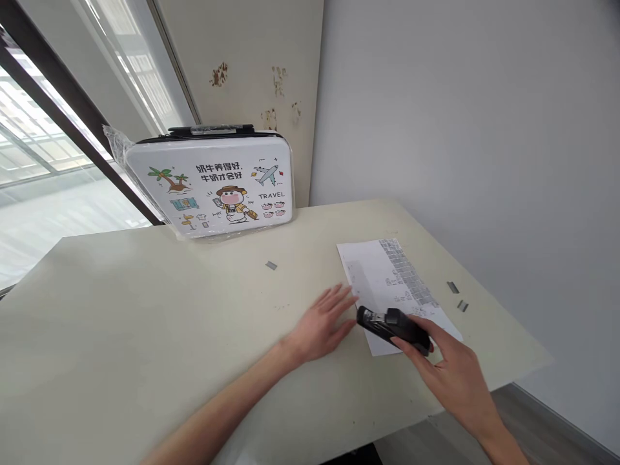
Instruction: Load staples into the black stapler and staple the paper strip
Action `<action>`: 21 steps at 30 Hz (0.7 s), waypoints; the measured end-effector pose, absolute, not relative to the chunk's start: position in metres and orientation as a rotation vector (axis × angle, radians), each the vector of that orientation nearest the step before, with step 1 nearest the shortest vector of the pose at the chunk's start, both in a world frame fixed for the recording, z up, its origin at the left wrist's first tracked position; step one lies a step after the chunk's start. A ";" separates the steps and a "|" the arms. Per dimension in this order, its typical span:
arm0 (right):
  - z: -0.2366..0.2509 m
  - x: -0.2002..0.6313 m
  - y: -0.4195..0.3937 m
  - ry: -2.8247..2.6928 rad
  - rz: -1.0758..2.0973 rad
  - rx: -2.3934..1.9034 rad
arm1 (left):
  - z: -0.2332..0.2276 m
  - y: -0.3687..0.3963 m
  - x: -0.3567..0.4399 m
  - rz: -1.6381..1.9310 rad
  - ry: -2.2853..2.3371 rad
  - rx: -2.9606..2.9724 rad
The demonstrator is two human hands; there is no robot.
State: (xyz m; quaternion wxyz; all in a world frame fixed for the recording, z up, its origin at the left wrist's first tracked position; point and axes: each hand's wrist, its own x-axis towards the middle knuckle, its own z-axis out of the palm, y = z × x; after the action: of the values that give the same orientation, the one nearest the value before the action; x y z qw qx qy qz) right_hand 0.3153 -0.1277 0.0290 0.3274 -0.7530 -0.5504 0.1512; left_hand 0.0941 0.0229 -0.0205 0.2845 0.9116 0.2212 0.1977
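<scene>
Right hand [448, 368], glossy black stapler [393, 328]

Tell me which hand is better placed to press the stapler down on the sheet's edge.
Right, probably. The right hand already grips the black stapler over the paper sheet. The left hand lies flat on the table beside the sheet's left edge, better suited to steadying it.

right hand [448, 368] grips black stapler [393, 328] over paper sheet [387, 274] | left hand [322, 326] flat on table [145, 310]
</scene>
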 end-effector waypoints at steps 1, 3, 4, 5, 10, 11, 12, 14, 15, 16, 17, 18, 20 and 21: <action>0.029 0.309 -0.119 -1.501 0.418 -1.911 | -0.017 0.026 0.078 0.588 0.630 2.354; 0.029 0.293 -0.098 -1.621 0.469 -1.777 | -0.011 0.035 0.046 0.677 0.776 2.175; 0.029 0.285 -0.086 -1.677 0.500 -1.710 | -0.008 0.040 0.030 0.739 0.900 2.061; 0.029 0.276 -0.072 -1.727 0.532 -1.647 | -0.006 0.045 0.015 0.799 1.022 1.947; 0.020 0.227 -0.003 -1.954 0.578 -1.459 | 0.000 0.066 -0.041 1.004 1.310 1.732; 0.017 0.219 0.009 -1.990 0.572 -1.444 | 0.000 0.068 -0.048 1.031 1.346 1.700; 0.014 0.211 0.018 -2.019 0.568 -1.431 | 0.001 0.070 -0.052 1.050 1.372 1.674; 0.008 0.198 0.032 -2.054 0.572 -1.410 | 0.002 0.072 -0.057 1.067 1.402 1.634; 0.006 0.194 0.036 -2.061 0.576 -1.404 | 0.002 0.072 -0.058 1.069 1.408 1.620; 0.003 0.191 0.039 -2.069 0.576 -1.401 | 0.002 0.071 -0.058 1.069 1.410 1.608; 0.001 0.189 0.040 -2.071 0.578 -1.394 | 0.002 0.071 -0.057 1.067 1.410 1.598; -0.001 0.189 0.040 -2.058 0.595 -1.380 | 0.002 0.070 -0.057 1.067 1.411 1.589; -0.006 0.190 0.039 -1.942 0.703 -1.340 | 0.002 0.069 -0.056 1.072 1.414 1.573; -0.009 0.190 0.039 -1.835 0.779 -1.327 | 0.002 0.069 -0.055 1.076 1.418 1.566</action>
State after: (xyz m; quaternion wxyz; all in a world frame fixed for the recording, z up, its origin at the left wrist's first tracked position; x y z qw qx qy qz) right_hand 0.1905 0.0385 -0.0090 0.3648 -0.5159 -0.7134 0.3029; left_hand -0.0552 0.0692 0.0017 0.3759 0.6122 0.5541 0.4206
